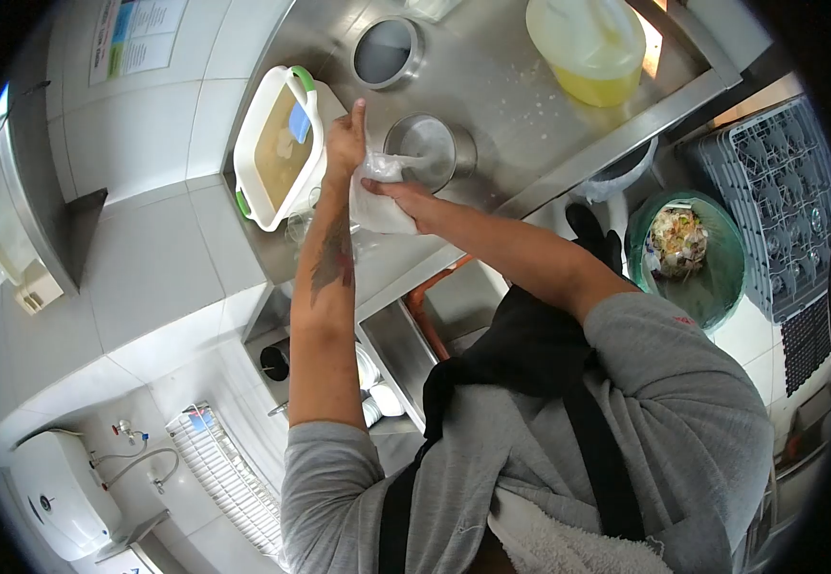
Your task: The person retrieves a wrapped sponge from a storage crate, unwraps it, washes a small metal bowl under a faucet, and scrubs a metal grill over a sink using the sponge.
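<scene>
The cloth (382,212) is held above the steel counter (521,129), in the upper middle of the frame. It is gripped by the right hand (404,199), whose thumb is laid across its upper part. The left hand (346,145) is set against the cloth's upper left side, with one digit pointed toward the top of the frame; how firmly it is closed cannot be told, as its other fingers are hidden.

The counter's front edge is drawn as a raised steel strip slanting from the upper right down toward the centre, and is crossed by the right forearm. Room on the left is narrowed by the tub (251,161), seated near the tiled wall (153,153) with its right side close beside the left hand. Just right of the hands stands the lower pot (466,153); the upper pot (416,50) is placed above them, near the top. A broad stretch of steel, dotted with pale specks, is left between the lower pot and the jug (583,48) at upper right.

The cloth is white, thin and crumpled, bunched at the top and hanging in a loose fold below. A glossy, clear-looking patch is seen near its top.
</scene>
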